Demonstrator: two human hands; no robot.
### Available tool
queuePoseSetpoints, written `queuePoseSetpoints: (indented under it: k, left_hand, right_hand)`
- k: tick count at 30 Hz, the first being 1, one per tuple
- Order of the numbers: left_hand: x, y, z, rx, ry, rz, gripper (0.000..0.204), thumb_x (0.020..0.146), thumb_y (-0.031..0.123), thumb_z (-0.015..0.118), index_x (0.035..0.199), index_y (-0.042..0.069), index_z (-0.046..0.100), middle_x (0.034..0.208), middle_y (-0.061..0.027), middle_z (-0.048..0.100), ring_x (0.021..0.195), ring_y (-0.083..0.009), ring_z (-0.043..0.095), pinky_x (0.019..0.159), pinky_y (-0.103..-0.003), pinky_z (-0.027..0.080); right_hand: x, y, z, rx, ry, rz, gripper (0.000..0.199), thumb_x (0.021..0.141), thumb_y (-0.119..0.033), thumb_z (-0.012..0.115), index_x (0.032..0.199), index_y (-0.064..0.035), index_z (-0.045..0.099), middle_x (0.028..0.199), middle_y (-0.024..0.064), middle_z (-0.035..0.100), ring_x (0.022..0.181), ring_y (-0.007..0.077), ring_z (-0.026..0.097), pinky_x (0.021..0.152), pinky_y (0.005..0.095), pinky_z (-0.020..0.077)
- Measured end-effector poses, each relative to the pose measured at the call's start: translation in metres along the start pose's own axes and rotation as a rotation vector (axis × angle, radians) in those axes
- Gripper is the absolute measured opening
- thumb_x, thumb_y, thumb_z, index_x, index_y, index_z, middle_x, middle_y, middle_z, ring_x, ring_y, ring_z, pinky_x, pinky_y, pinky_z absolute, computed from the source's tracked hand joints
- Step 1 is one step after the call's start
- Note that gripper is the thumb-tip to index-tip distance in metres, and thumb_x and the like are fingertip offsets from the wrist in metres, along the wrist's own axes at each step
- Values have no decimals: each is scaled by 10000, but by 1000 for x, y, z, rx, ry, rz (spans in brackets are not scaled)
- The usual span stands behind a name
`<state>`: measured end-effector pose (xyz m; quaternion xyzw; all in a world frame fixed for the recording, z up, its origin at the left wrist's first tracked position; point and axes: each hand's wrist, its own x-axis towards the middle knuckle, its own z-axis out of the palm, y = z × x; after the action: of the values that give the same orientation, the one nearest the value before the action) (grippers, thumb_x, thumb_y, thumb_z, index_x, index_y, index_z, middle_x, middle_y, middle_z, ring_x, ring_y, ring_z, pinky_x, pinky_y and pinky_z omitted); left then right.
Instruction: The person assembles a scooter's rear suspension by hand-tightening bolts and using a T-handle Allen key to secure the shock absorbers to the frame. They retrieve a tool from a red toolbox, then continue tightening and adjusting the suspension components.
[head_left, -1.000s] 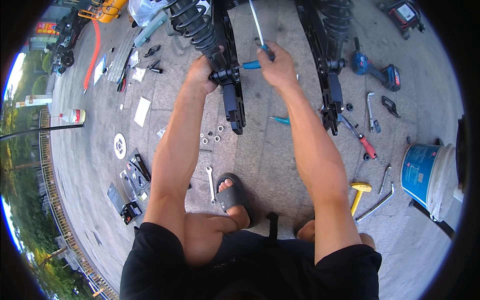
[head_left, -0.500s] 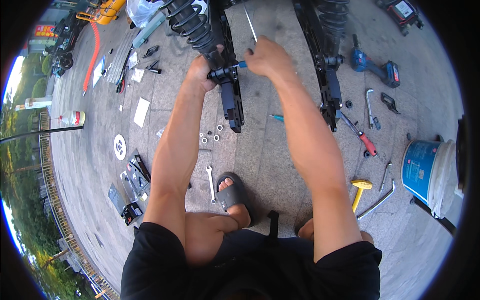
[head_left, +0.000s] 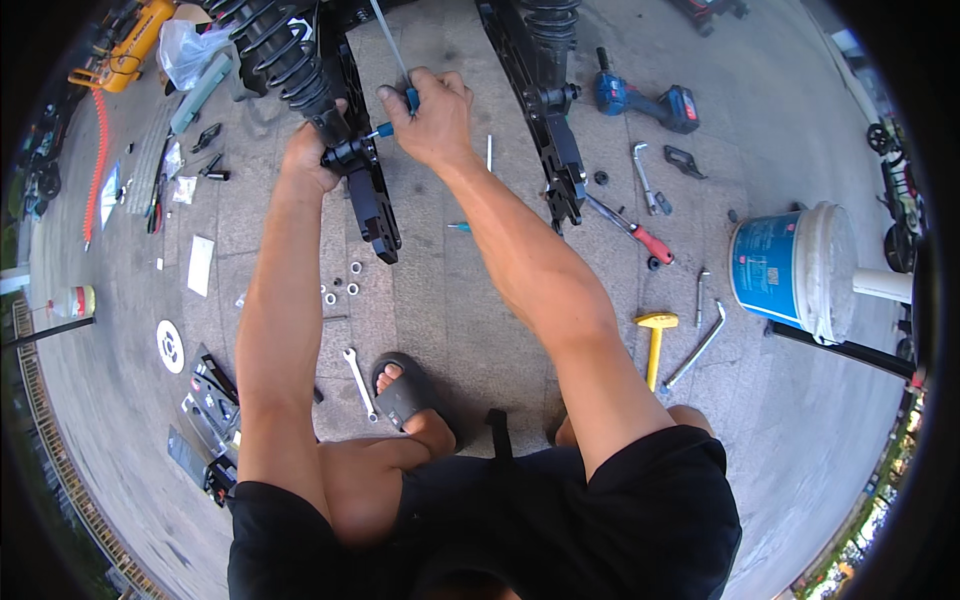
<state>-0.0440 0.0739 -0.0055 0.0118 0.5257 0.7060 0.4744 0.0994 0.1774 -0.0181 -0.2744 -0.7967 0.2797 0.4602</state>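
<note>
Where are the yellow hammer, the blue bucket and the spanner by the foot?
yellow hammer (head_left: 655, 321), head view, on its yellow head.
blue bucket (head_left: 766, 266), head view, on its blue side wall.
spanner (head_left: 358, 378), head view, on the middle of its shaft.

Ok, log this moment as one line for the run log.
left hand: grips black strut below spring | right hand: holds blue-handled tool at the strut | ground: washers, wrench, yellow hammer

A blue bucket (head_left: 782, 266) stands at right, near a yellow mallet (head_left: 655, 340) and a bent bar (head_left: 697, 347). A blue drill (head_left: 640, 100) lies beyond; a wrench (head_left: 360, 383) lies beside a sandal (head_left: 405, 393).
</note>
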Motion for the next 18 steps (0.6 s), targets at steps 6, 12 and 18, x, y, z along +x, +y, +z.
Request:
queuePoseSetpoints:
  k: [6,12,18]
  left_hand:
    - [-4,-11,0,205,96,61,256,928,246,458,933,42,611,818,-113,591,722,-246,585,656,-424,505]
    - [5,-12,14,182,224,202,402,750,208,731,1014,-76,624,956,-212,660,880,-294,639,734,-406,510]
    - [1,-11,16,347,300,212,401,819,259,675,1051,-58,597,985,-207,648,895,-283,637,754,-380,502]
  right_hand:
    - [-4,-7,-18,-284,-334,187,439,850,-318,566,1174,-22,583,1163,214,581,1191,378,473,1027,453,340]
    - [40,-10,-31,351,-314,409,507,995,-370,345,1243,23,548,1185,146,601,1066,272,552,948,350,387]
    - [41,12,-65,636,-543,621,484,989,-433,358,1103,-19,581,1007,83,594,921,187,532,822,323,392]
